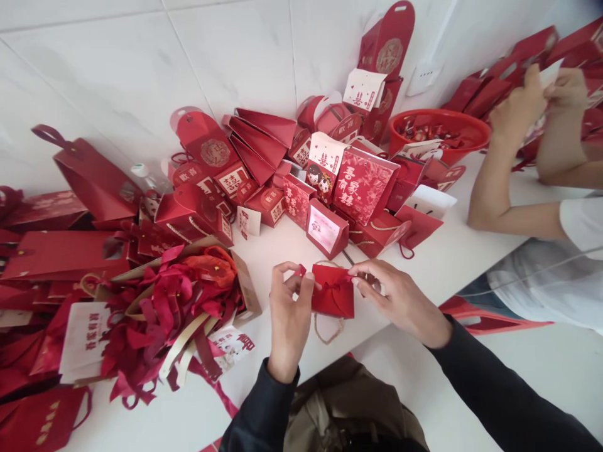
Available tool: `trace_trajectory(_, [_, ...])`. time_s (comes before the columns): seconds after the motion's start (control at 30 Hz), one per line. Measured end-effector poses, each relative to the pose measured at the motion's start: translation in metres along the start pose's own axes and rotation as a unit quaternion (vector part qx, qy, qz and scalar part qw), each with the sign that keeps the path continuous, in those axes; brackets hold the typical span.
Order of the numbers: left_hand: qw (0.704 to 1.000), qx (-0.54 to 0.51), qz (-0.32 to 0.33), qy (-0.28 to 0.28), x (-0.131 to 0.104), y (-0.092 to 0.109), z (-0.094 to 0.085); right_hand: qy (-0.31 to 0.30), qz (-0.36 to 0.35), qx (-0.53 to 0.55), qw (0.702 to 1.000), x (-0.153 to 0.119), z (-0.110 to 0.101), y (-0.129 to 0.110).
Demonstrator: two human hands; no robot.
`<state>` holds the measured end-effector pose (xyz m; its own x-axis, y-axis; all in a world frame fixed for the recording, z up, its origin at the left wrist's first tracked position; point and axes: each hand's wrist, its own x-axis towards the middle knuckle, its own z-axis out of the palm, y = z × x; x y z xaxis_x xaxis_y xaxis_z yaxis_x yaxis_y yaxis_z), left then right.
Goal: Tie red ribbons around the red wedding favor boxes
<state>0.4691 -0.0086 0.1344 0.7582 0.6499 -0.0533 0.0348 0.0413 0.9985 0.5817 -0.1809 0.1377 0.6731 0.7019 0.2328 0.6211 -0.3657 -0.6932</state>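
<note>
A small red gift box (342, 306) with rope handles lies near the table's front edge, right in front of me. A thin red ribbon (335, 286) is knotted across its middle. My left hand (291, 307) is beside the box's left side, thumb and forefinger closed on one end of the ribbon. At the upper right corner, my right hand (396, 295) pinches the other end between its fingertips. Just behind the box stands a red box with a pink and white front (325, 231).
Left of my hands, an open cardboard box (245, 285) overflows with red ribbons (164, 301). Red gift boxes crowd along the tiled wall (235, 56). Towards the back right is a red basin (440, 119) of small items. At right, another person's hands (518, 107) hold something white.
</note>
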Motion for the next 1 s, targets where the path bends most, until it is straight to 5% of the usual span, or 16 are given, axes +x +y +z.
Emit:
trace_trajectory(0.17, [0.992, 0.045, 0.012, -0.114, 0.006, -0.002, -0.013, -0.003, -0.012, 0.025, 1.0, 0.003, -0.002, -0.001])
trace_trajectory(0.37, [0.983, 0.176, 0.024, -0.04, 0.005, 0.006, -0.021, -0.009, -0.011, 0.065, 0.998, 0.005, -0.005, -0.006])
trace_trajectory(0.5, [0.991, 0.135, 0.019, -0.01, 0.002, 0.016, -0.01, -0.029, -0.028, 0.096, 0.995, 0.011, 0.002, -0.019])
trace_trajectory(0.67, [0.999, 0.016, -0.022, -0.029, 0.001, 0.02, -0.003, -0.026, -0.041, 0.11, 0.993, 0.018, 0.02, -0.032])
trace_trajectory(1.0, [0.98, 0.166, 0.077, -0.082, -0.001, 0.003, -0.015, -0.006, -0.036, 0.113, 0.993, 0.022, 0.021, -0.032])
